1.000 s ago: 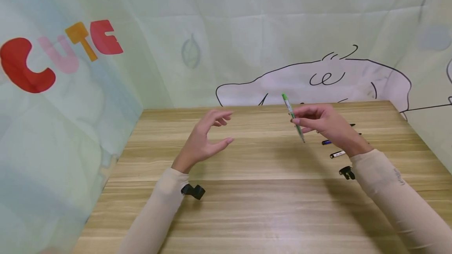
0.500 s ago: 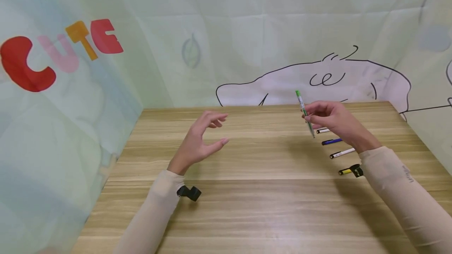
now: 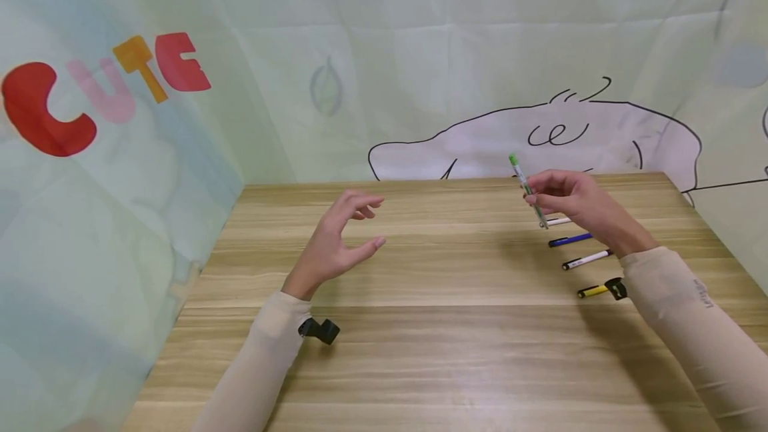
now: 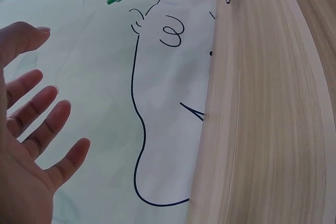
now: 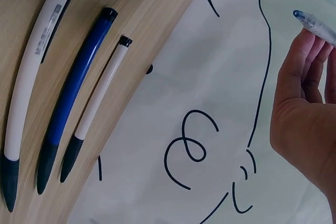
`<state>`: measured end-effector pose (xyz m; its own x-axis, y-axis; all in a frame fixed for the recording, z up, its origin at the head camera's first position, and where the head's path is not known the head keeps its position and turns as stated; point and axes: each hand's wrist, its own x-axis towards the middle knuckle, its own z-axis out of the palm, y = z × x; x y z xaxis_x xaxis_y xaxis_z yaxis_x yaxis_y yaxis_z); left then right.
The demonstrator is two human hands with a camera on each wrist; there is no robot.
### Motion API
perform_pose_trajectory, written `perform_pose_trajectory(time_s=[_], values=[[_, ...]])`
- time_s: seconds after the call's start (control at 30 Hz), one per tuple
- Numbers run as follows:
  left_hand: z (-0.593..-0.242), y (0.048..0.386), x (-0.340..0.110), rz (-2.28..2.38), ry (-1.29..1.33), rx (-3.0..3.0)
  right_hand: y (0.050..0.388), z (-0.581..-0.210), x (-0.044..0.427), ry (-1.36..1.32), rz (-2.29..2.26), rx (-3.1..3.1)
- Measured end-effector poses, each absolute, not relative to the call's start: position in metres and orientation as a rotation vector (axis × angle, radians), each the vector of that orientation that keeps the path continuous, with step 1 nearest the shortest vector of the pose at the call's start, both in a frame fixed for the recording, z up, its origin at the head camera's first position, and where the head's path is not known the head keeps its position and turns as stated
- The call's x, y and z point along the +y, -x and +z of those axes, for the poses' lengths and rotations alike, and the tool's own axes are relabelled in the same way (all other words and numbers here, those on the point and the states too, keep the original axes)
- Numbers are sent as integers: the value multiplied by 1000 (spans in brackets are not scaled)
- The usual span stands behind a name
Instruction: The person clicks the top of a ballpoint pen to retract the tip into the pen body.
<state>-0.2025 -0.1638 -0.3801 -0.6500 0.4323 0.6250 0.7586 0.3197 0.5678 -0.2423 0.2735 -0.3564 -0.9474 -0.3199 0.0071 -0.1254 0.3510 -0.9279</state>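
My right hand [image 3: 573, 197] pinches a green-capped pen [image 3: 529, 190] between thumb and fingers, above the far right of the table. The pen leans, its green end up and its clear tip down; that tip [image 5: 310, 22] shows at the right edge of the right wrist view. Below the hand lie a white pen [image 3: 559, 221], a blue pen [image 3: 570, 240], another white pen [image 3: 587, 260] and a yellow pen [image 3: 593, 291], the last partly hidden by the wrist camera. My left hand [image 3: 336, 239] hovers over the table's left part, fingers and thumb apart, holding nothing.
The wooden table [image 3: 432, 352] meets a pale printed curtain [image 3: 390, 72] along its back edge. More curtain hangs at the left side, with coloured letters [image 3: 180, 62]. A black wrist camera [image 3: 320, 331] sits on my left sleeve, another [image 3: 616, 288] on the right.
My right hand has moved to the right with the green pen, uncovering more of the pens on the table. The left hand has drifted slightly left.
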Motion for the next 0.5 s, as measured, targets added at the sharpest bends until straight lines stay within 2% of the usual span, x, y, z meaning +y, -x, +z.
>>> perform_pose_trajectory(time_s=[0.5], values=[[-383,200,-170,-1240,1051,-2257,254,-364,293,500,-1361,2621]])
